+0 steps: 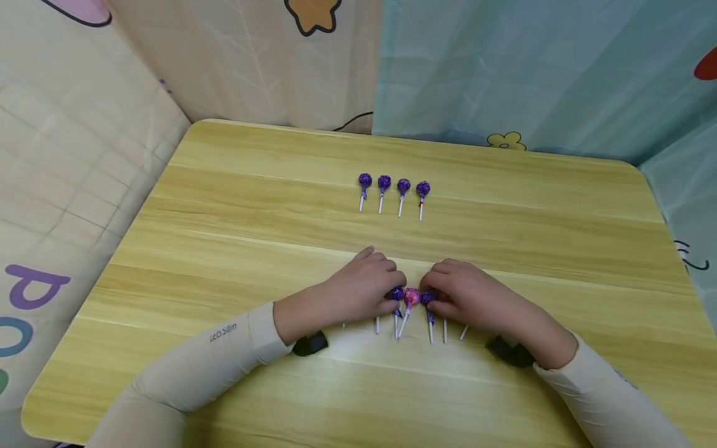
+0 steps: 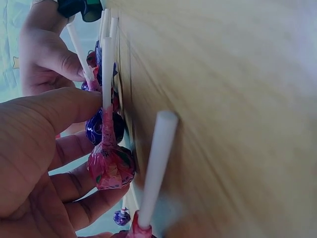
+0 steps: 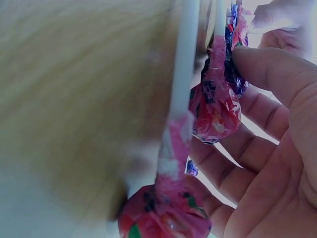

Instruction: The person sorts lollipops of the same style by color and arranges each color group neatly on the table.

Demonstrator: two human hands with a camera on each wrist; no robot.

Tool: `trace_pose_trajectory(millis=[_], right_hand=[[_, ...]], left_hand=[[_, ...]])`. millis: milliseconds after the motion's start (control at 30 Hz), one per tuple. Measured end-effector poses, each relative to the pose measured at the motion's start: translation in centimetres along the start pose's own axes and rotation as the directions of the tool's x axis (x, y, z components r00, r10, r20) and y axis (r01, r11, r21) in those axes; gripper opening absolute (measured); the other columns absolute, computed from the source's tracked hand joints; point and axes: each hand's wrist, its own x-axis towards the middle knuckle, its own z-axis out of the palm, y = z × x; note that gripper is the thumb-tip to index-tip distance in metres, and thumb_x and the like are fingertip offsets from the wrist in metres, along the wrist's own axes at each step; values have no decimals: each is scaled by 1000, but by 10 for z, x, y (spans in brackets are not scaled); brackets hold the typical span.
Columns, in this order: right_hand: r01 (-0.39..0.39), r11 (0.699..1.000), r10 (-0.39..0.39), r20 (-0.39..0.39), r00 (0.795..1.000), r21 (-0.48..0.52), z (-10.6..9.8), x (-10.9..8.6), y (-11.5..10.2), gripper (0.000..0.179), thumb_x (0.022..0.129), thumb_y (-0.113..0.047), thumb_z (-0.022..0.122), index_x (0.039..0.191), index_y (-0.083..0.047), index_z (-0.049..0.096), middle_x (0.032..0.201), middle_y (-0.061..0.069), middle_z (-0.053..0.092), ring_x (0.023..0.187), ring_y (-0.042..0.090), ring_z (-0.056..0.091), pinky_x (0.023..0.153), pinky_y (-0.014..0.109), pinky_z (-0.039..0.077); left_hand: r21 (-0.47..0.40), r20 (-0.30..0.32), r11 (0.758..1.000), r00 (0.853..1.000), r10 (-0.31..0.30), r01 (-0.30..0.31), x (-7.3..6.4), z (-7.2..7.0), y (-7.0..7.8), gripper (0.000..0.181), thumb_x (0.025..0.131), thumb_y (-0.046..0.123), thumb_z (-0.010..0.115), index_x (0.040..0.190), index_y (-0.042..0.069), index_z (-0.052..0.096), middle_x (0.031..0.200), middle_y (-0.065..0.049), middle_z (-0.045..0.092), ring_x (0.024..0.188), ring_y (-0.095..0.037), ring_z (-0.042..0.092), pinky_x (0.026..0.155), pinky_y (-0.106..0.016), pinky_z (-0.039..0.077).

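My left hand (image 1: 364, 287) pinches a purple lollipop (image 1: 396, 294) between thumb and fingers at the near middle of the table. Opposite it, my right hand (image 1: 470, 295) pinches another purple lollipop (image 1: 428, 298). A pink lollipop (image 1: 411, 297) lies between the two, its stick slanting toward the left one's stick. Under the left palm is a pink-wrapped lollipop (image 2: 111, 166), with another stick (image 2: 157, 163) nearer the camera. Beneath the right palm are a red-pink lollipop (image 3: 217, 111) and a closer one (image 3: 166, 213). From above, the hands hide these heads; only white sticks show.
Several purple lollipops (image 1: 384, 182) lie in a spaced row farther back, sticks toward me. The wood-grain table (image 1: 252, 199) has rounded corners and meets printed curtains (image 1: 521, 74) behind. Dark wrist devices (image 1: 310, 343) show under both wrists.
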Motion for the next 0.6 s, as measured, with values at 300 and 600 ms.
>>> trace_pose_trajectory(millis=[300,600], right_hand=[[8,1000,-8,-1,1000,5,-1,1,1,18,89,-18,74,105,-12,69,98,-6,61,88,11,54,78,34,49],[5,1000,-5,-9,1000,7,-2,0,0,18,89,-18,75,105,-12,70,97,-6,62,88,10,55,78,34,49]], left_hand=[[-8,-14,1000,1000,4,-4,0,-2,0,29,93,38,69,113,17,70,106,2,67,111,-21,57,113,-54,28],[-47,-21,999,1000,2,-3,1,-2,-2,28,93,37,69,113,17,70,108,2,67,111,-21,58,113,-54,27]])
